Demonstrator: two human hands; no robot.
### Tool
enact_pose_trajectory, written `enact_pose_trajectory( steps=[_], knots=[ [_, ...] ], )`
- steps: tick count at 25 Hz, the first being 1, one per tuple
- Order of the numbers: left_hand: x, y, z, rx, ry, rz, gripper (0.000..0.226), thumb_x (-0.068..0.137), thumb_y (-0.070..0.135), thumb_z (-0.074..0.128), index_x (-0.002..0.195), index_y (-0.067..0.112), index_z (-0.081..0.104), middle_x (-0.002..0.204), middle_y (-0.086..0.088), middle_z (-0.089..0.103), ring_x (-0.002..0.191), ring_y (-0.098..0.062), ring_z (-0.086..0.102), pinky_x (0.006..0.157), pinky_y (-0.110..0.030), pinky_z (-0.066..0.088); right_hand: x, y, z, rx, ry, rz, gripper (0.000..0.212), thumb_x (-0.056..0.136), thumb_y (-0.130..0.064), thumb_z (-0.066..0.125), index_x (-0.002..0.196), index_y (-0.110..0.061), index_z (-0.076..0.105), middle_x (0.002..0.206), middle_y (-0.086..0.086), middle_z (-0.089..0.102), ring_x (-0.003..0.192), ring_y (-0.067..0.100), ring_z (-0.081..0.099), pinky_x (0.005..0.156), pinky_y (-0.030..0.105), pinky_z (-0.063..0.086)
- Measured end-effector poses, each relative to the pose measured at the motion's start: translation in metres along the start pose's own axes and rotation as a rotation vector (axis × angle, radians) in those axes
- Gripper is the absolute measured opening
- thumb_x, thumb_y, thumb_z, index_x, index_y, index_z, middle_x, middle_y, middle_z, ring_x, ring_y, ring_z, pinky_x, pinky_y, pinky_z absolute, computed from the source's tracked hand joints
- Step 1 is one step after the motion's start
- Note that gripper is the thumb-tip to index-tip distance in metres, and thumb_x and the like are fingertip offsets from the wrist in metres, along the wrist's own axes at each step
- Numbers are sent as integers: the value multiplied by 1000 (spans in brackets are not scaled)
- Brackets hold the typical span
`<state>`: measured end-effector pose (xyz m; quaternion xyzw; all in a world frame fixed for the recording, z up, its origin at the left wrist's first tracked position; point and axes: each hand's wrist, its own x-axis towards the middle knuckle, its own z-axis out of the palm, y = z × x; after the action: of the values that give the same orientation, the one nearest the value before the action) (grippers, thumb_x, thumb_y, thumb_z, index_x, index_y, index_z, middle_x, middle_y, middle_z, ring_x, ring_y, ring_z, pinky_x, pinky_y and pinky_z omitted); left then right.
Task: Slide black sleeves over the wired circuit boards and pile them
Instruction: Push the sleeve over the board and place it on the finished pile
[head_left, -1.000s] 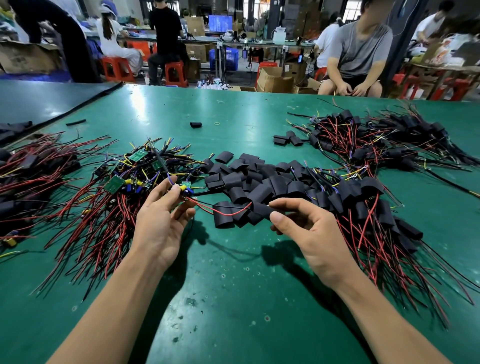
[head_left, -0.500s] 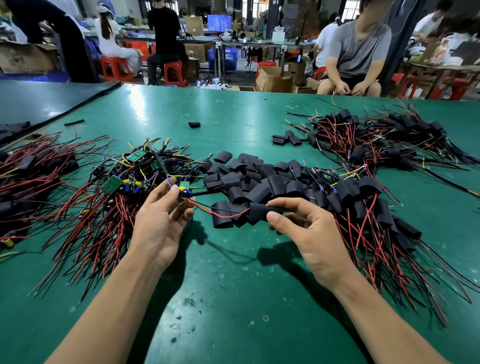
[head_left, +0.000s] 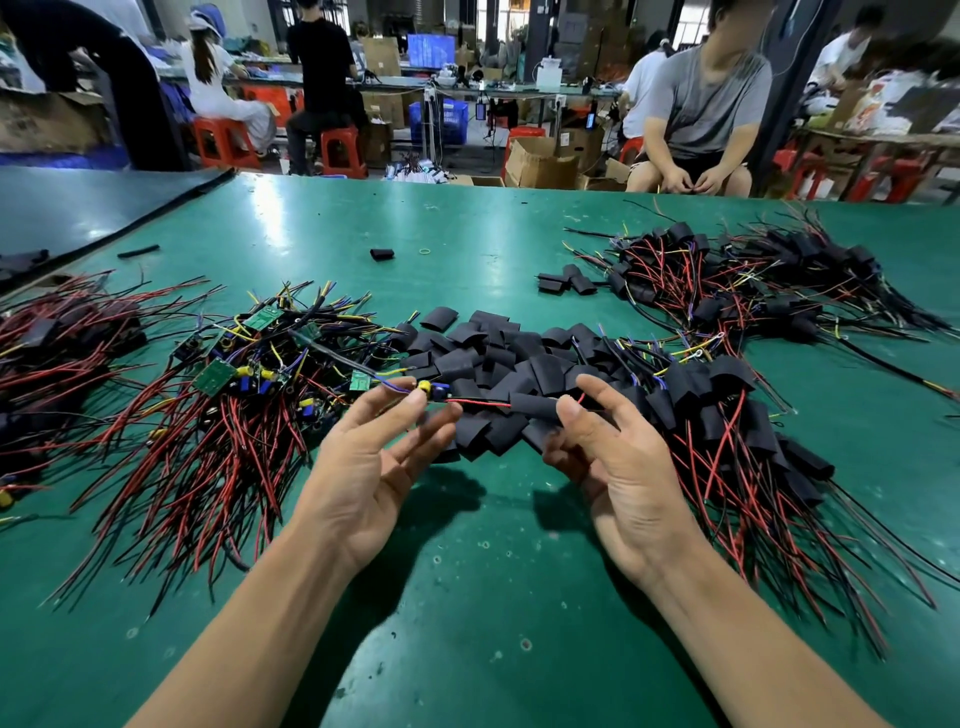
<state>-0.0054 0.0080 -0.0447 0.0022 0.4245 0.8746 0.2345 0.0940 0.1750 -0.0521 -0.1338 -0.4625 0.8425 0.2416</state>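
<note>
Black sleeve (head_left: 532, 406) sits on the board's red wire (head_left: 483, 403), just short of the circuit board (head_left: 432, 391), both held above the table (head_left: 467, 613). Right hand (head_left: 618, 467) pinches the sleeve, left hand (head_left: 363, 467) pinches the board. Loose sleeves (head_left: 498, 358) just behind. Bare boards (head_left: 234, 374) left, finished pile (head_left: 727, 415) right.

Bright overhead light; glare on green table (head_left: 322, 228); soft shadows under forearms; wide-angle edge bending; background blurred.
</note>
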Motion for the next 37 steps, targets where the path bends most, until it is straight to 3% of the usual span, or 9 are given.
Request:
enact_pose_trajectory(
  steps=[3, 9, 13, 16, 21, 28, 33, 37],
  knots=[
    [-7, -13, 6, 32, -82, -39, 21, 67, 5, 77, 87, 14, 73, 100, -17, 72, 84, -27, 75, 64, -27, 60, -1, 4, 3, 77, -1, 13, 64, 67, -16, 78, 125, -8, 54, 84, 9, 68, 63, 14, 65, 56, 22, 55],
    [-11, -19, 10, 100, -140, -50, 18, 60, 15, 80, 76, 23, 77, 97, -12, 75, 78, -21, 74, 64, -26, 59, -4, 8, 2, 55, -74, 14, 32, 62, -25, 85, 91, -15, 78, 85, 9, 75, 69, 15, 72, 64, 24, 58],
    [-11, -17, 11, 83, -110, -34, 17, 60, 16, 80, 75, 22, 75, 93, -11, 76, 73, -18, 74, 61, -24, 58, -6, 11, 4, -42, -118, -39, 48, 58, -33, 95, 98, -15, 77, 103, 18, 75, 91, 23, 71, 80, 26, 57],
    [-12, -17, 11, 93, -102, -26, 20, 55, 19, 82, 72, 23, 75, 92, -10, 76, 73, -17, 73, 61, -24, 58, -8, 9, 3, -85, -148, -65, 42, 64, -26, 90, 103, -17, 76, 105, 18, 75, 96, 25, 72, 87, 28, 56],
    [-14, -19, 11, 115, -131, -30, 20, 57, 19, 82, 75, 23, 75, 90, -9, 76, 74, -18, 73, 61, -25, 58, -10, 8, 5, -141, -119, -113, 35, 70, -15, 87, 103, -13, 75, 101, 15, 76, 90, 19, 73, 78, 21, 55],
    [-13, -19, 12, 154, -125, -19, 21, 55, 22, 83, 75, 23, 75, 88, -7, 75, 71, -17, 71, 59, -24, 56, -8, 4, 1, -225, -45, -137, 28, 68, -17, 83, 94, -10, 77, 93, 17, 77, 85, 28, 74, 71, 24, 57],
    [-10, -14, 9, 136, -109, -5, 27, 59, 21, 81, 83, 22, 70, 90, -5, 73, 72, -17, 70, 61, -24, 57, -9, 4, 1, -213, -62, -120, 31, 65, -20, 84, 95, -14, 78, 96, 16, 77, 88, 26, 73, 76, 25, 57],
    [-15, -19, 12, 205, -151, -53, 19, 60, 28, 81, 78, 26, 74, 95, -4, 76, 77, -13, 72, 61, -20, 54, -9, 9, 5, -125, -85, -85, 35, 63, -17, 85, 97, -14, 77, 101, 18, 76, 93, 27, 72, 81, 27, 57]
  ],
)
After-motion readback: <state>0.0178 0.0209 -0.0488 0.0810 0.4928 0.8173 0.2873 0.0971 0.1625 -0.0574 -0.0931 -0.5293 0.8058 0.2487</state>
